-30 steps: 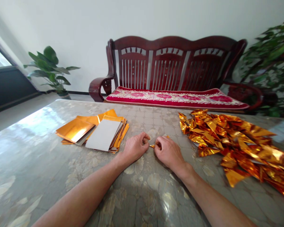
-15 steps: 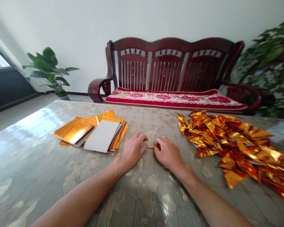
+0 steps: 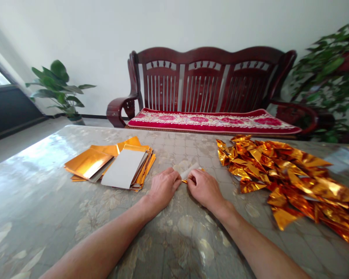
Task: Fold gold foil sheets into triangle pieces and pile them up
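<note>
A gold foil paper sheet (image 3: pixel 189 169), its pale back showing, lies low over the table between my two hands. My left hand (image 3: pixel 163 186) is closed, thumb and fingers pinching the near left edge of this paper. The right-hand edge is gripped by my right hand (image 3: pixel 204 187), whose fingers are curled in and hide part of the sheet. A thin gold strip shows in the gap between the fingertips. Left of my left hand sits a stack of flat foil sheets (image 3: pixel 123 166), some gold side up, one grey-white side up.
Folded gold foil pieces (image 3: pixel 279 170) form a large heap on the right of the table (image 3: pixel 174 240). A clear plastic bag (image 3: pixel 344 159) lies at the far right. Behind the table stands a dark wooden bench (image 3: pixel 202 87) with a red floral cushion (image 3: pixel 215 121). Potted plants flank it.
My left hand's fingers, apart before, have closed onto the paper. More of its pale side now shows between the hands. My right hand keeps its grip.
</note>
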`<state>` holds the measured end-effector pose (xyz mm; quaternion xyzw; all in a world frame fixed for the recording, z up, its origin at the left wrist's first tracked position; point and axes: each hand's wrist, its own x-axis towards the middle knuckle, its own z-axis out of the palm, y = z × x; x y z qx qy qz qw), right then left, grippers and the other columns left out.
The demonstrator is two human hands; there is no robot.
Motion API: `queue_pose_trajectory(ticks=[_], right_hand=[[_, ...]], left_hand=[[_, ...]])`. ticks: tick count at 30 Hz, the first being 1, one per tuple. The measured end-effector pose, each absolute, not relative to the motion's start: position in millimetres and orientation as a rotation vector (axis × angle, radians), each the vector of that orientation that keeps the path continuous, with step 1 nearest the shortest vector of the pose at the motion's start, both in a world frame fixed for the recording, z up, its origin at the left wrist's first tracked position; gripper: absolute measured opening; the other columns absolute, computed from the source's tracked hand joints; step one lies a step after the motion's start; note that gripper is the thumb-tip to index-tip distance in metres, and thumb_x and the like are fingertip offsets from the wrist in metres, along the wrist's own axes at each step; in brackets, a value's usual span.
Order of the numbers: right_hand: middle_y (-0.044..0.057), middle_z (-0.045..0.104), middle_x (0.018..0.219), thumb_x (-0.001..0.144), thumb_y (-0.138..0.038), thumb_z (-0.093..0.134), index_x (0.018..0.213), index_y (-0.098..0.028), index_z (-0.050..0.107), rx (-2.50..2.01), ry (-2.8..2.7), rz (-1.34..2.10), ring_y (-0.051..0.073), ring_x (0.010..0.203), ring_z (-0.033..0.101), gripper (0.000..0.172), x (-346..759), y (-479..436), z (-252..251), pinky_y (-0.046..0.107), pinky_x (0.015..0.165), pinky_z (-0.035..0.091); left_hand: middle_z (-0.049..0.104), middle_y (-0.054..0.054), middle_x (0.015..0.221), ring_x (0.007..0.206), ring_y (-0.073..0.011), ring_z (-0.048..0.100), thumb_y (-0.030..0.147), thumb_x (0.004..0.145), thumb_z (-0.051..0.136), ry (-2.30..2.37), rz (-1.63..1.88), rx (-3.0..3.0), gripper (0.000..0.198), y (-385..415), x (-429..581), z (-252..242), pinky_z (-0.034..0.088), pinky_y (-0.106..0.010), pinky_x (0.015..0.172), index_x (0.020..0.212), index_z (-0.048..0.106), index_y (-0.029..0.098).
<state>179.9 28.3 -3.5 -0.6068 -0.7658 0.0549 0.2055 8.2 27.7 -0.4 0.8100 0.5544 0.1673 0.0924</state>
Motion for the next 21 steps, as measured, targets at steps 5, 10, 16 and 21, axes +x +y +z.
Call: queue_pose_trajectory(ticks=[5, 10, 16, 21], right_hand=[[0.000, 0.066, 0.080, 0.085, -0.015, 0.052, 0.075, -0.022, 0.058, -1.696, -2.145, 0.147, 0.016, 0.077, 0.057, 0.014, 179.8, 28.4, -2.5, 0.027, 0.066, 0.031], [0.000, 0.067, 0.081, 0.086, -0.015, 0.052, 0.076, -0.022, 0.058, -1.696, -2.163, 0.147, 0.016, 0.078, 0.058, 0.014, 180.8, 28.8, -3.1, 0.027, 0.067, 0.032], [0.000, 0.067, 0.082, 0.087, -0.015, 0.052, 0.076, -0.022, 0.059, -1.692, -2.162, 0.156, 0.016, 0.079, 0.059, 0.014, 180.6, 28.7, -3.2, 0.027, 0.067, 0.032], [0.001, 0.068, 0.082, 0.088, -0.018, 0.053, 0.077, -0.022, 0.061, -1.681, -2.138, 0.197, 0.016, 0.079, 0.060, 0.014, 182.9, 29.4, -4.0, 0.027, 0.067, 0.033]], left_hand=[[0.065, -0.001, 0.091, 0.085, -0.0152, 0.063, 0.035, 0.098, 0.051, 1.645, 0.497, 2.441, 0.022, 27.4, 10.2, -0.1, 0.039, -0.025, 0.069, 0.087, 0.066, 0.023], [0.065, -0.002, 0.090, 0.086, -0.0163, 0.063, 0.033, 0.097, 0.051, 1.675, 0.496, 2.469, 0.020, 26.8, 12.0, 2.1, 0.040, -0.025, 0.071, 0.087, 0.066, 0.023], [0.066, -0.002, 0.090, 0.087, -0.0178, 0.062, 0.031, 0.096, 0.051, 1.707, 0.481, 2.518, 0.018, 28.0, 14.5, 0.0, 0.041, -0.026, 0.073, 0.087, 0.066, 0.024], [0.065, -0.002, 0.089, 0.085, -0.0180, 0.062, 0.031, 0.095, 0.052, 1.719, 0.486, 2.546, 0.017, 30.0, 16.0, -1.8, 0.040, -0.027, 0.072, 0.086, 0.065, 0.024]])
